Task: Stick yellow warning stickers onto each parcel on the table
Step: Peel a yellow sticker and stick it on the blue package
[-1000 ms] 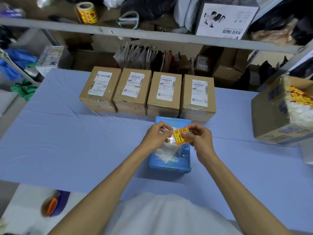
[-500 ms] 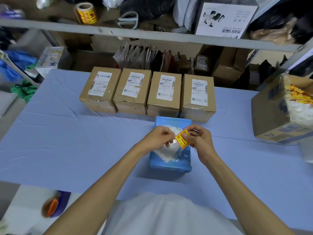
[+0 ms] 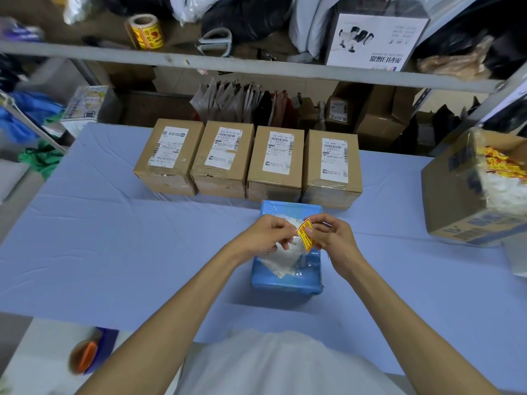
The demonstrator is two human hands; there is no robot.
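Left hand grip pinches left edge of yellow warning sticker; right hand grip pinches right edge. Sticker tilted, held above blue parcel mid-surface. Brown parcels, four, in row along far edge.

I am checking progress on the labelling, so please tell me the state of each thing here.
yellow sticker: pinched by both hands, tilted, not yet stuck
left hand: pinches the sticker
right hand: pinches the sticker
blue parcel: closed, flat, under the hands
brown parcels: four, closed, in a row, no yellow sticker
carton: open, yellow stickers inside
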